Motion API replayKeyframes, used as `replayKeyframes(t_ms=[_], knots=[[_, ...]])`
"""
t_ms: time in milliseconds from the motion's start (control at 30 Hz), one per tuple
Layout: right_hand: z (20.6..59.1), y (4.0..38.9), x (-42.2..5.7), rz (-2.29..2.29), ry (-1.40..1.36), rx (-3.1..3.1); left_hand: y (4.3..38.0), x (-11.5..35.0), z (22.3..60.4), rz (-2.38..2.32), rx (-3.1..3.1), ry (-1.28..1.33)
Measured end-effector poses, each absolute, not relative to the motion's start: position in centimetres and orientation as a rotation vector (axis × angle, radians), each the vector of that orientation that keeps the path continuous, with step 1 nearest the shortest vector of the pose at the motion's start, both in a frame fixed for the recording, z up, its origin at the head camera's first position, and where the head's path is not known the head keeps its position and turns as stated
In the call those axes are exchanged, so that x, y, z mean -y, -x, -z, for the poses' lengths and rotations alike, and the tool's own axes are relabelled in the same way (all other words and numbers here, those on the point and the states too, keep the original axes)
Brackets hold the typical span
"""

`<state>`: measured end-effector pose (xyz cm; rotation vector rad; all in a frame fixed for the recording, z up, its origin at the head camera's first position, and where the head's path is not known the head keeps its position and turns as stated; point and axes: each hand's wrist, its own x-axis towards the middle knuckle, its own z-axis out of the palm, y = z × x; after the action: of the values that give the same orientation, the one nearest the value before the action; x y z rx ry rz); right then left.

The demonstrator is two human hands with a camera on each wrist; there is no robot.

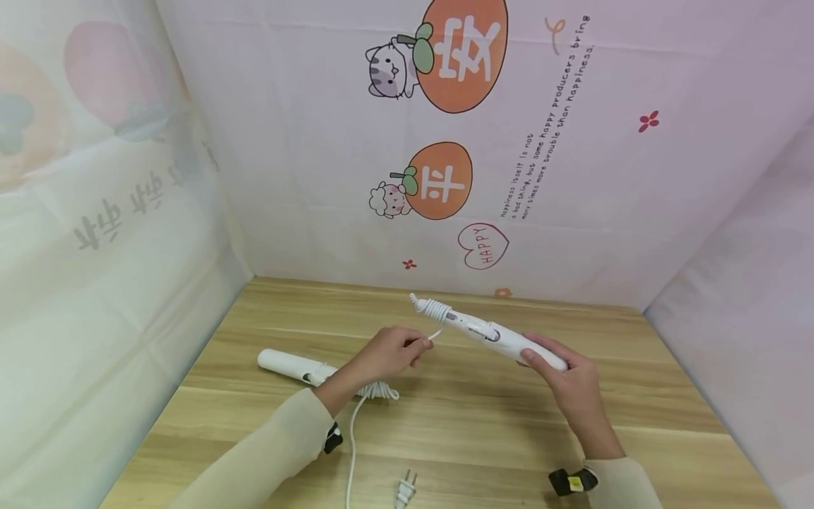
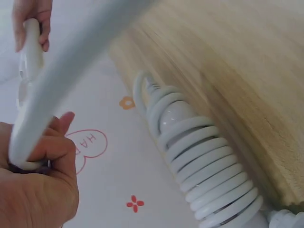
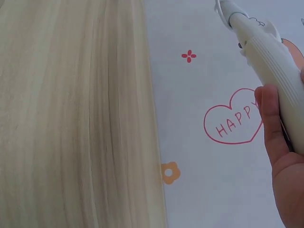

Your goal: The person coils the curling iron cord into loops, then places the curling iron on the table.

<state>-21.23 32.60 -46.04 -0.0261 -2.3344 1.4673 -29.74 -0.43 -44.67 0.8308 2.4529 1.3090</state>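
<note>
My right hand (image 1: 569, 378) grips the thick barrel of a white curling iron (image 1: 502, 339), raised over the table and tilted with its cord end up to the left. Several turns of white cord (image 1: 436, 309) wrap that narrow end. Just left of it, my left hand (image 1: 397, 350) pinches a length of the cord between thumb and curled fingers; the left wrist view shows this cord (image 2: 71, 66) large across the fist. Partly behind my left forearm lies a second white curling iron (image 1: 289, 364), its handle wound in neat cord coils (image 2: 209, 161).
A two-pin plug (image 1: 405, 491) lies near the front edge of the wooden table (image 1: 483, 438). Loose cord (image 1: 352, 452) runs down the table beside it. Printed white cloth (image 1: 305, 177) hangs behind and on both sides.
</note>
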Motion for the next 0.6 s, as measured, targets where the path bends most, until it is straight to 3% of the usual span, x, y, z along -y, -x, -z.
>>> replayKeyframes(t_ms=[267, 600], knots=[[46.1, 21.4, -32.5, -1.364, 0.018, 2.367, 29.2, 0.6, 42.8, -1.348, -2.572, -0.744], [46.1, 21.2, -32.7, -1.269, -0.163, 2.488, 30.5, 0.3, 41.6, -1.107, -2.817, -0.968]])
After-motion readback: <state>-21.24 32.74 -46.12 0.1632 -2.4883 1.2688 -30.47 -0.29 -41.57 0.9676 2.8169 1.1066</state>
